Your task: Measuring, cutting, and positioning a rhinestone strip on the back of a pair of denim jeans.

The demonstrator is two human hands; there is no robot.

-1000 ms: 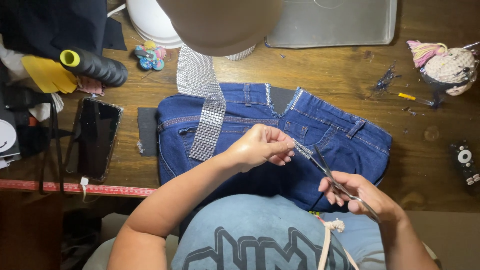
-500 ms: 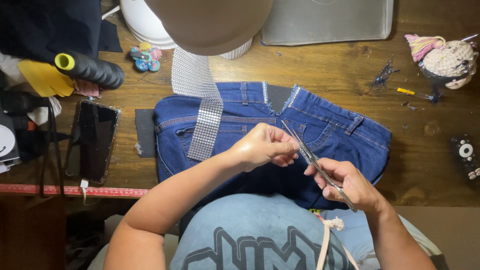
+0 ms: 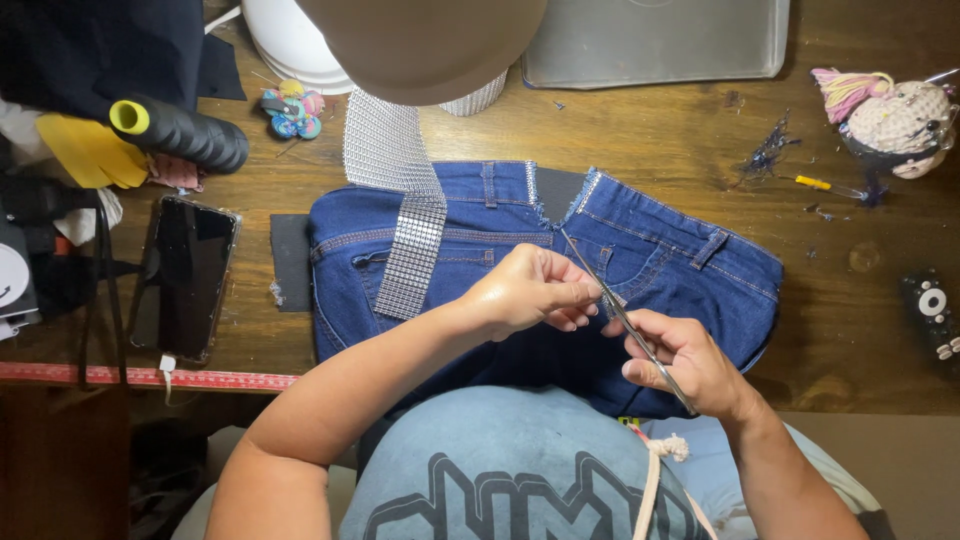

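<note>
Jeans [image 3: 660, 250] lie on the table; left hand [image 3: 530, 292] pinches the fabric, right hand [image 3: 690, 362] grips scissors [image 3: 610, 300], mid-trim; careful aim needed.

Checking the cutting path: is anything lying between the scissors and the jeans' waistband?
Nothing visible does. The scissors in the right hand point straight at the jeans; the rhinestone strip lies off to the left.

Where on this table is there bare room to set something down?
Bare wood shows between the jeans and the metal tray, and right of the jeans, before the small remote. The left side is crowded: phone, glue gun, yellow cloth. Both hands work over the jeans with a thin tool.
</note>
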